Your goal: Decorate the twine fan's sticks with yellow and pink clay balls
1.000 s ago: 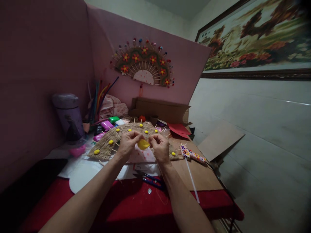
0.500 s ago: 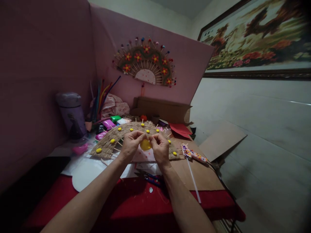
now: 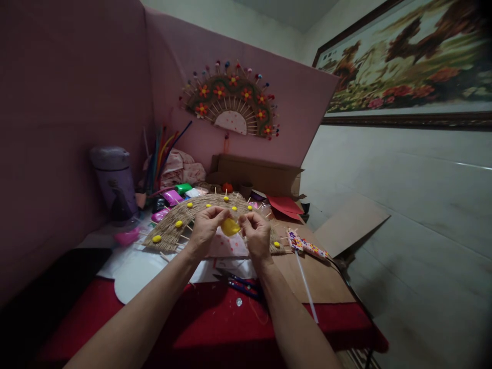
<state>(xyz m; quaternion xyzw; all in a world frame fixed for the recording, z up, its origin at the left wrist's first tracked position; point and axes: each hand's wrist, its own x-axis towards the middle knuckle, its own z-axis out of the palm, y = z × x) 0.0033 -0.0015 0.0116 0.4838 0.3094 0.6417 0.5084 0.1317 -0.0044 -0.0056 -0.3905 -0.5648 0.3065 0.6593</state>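
Note:
A small flat yellow piece (image 3: 230, 227) hangs between my two hands, above a woven twine fan (image 3: 169, 225) that lies on the table. My left hand (image 3: 206, 225) pinches its upper left edge. At the piece's right side, my right hand (image 3: 255, 231) has its thumb and fingers pressed together; whether it still grips the edge is hard to tell. Yellow dots (image 3: 157, 239) sit along the fan's twine band, and thin sticks poke out of it. Pink-dotted white cloth (image 3: 226, 247) covers the fan's inner part, partly behind my hands.
Scissors (image 3: 244, 287) lie below my hands on the red cloth (image 3: 207, 328). A glue gun (image 3: 307, 243) with a glue stick rests on cardboard at right. A purple cup (image 3: 115, 184) and clay packets (image 3: 172, 197) stand left. A finished fan (image 3: 230, 102) hangs behind.
My right hand has shifted slightly right, and a gap has opened between my fingertips. The yellow piece now looks tilted and more pointed on its right side.

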